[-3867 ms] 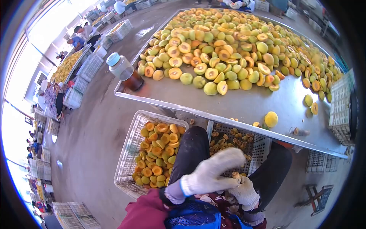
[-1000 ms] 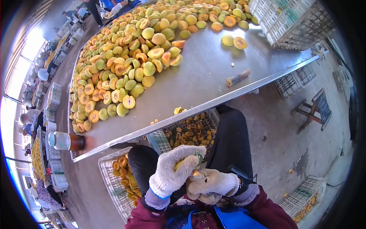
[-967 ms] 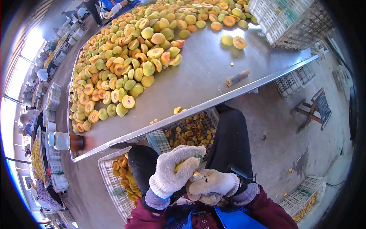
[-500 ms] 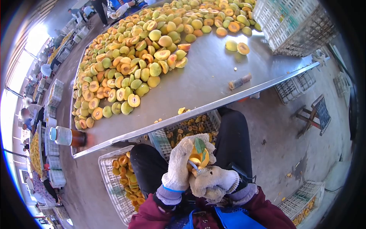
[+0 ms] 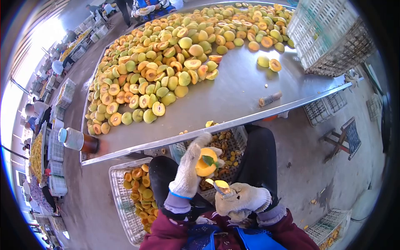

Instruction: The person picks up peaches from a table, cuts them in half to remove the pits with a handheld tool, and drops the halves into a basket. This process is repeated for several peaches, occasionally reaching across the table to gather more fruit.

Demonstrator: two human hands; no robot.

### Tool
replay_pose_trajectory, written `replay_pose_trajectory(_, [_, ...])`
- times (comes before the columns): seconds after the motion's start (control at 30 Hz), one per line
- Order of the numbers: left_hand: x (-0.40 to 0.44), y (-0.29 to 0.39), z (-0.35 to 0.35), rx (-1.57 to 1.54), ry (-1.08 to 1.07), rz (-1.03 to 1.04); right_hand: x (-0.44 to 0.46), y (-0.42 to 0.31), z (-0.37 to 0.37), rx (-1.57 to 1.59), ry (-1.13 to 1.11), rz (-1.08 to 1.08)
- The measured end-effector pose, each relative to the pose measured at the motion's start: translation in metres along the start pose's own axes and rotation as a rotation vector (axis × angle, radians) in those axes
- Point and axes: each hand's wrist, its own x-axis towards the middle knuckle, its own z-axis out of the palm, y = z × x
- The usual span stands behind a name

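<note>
Showing its orange-yellow flesh, a stone-fruit half (image 5: 203,170) sat in the person's left hand (image 5: 186,171), gloved in white, the grip grasping it over the lap; a green leaf (image 5: 208,160) lay against its cut face. The right hand (image 5: 241,201), also gloved, had its grip clenched around a small metal tool (image 5: 225,191) with yellow flesh (image 5: 222,184) at its end, near the half. Beyond, between the knees, a crate (image 5: 177,151) held dark pieces too small to identify. Beside the left leg, a white plastic crate (image 5: 118,187) held hollowed fruit halves (image 5: 139,183). The metal bench (image 5: 237,83) in front carried a large heap of halved fruit (image 5: 166,62), a jar (image 5: 75,139) of dark liquid at its left corner and a slatted crate (image 5: 325,29) at its right end. A folding stool (image 5: 350,135) stood on the floor to the right.
</note>
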Motion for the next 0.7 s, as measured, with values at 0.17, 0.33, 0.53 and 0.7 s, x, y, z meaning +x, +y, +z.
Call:
replay_pose_trajectory(0.17, [-0.028, 0.01, -0.043, 0.151, 0.05, 0.229, 0.001, -0.046, 0.03, -0.709, 0.562, 0.126])
replay_pose_trajectory(0.33, [-0.037, -0.003, -0.055, 0.201, -0.084, 0.18, 0.035, -0.034, 0.027, -1.043, 0.834, -0.226])
replay_pose_trajectory(0.53, [-0.041, 0.0, -0.034, 0.152, -0.033, 0.064, 0.058, -0.02, 0.011, -1.198, 0.95, -0.307])
replay_pose_trajectory(0.7, [-0.063, 0.024, -0.068, 0.175, 0.262, 0.093, 0.049, -0.034, -0.007, -1.209, 1.042, -0.187])
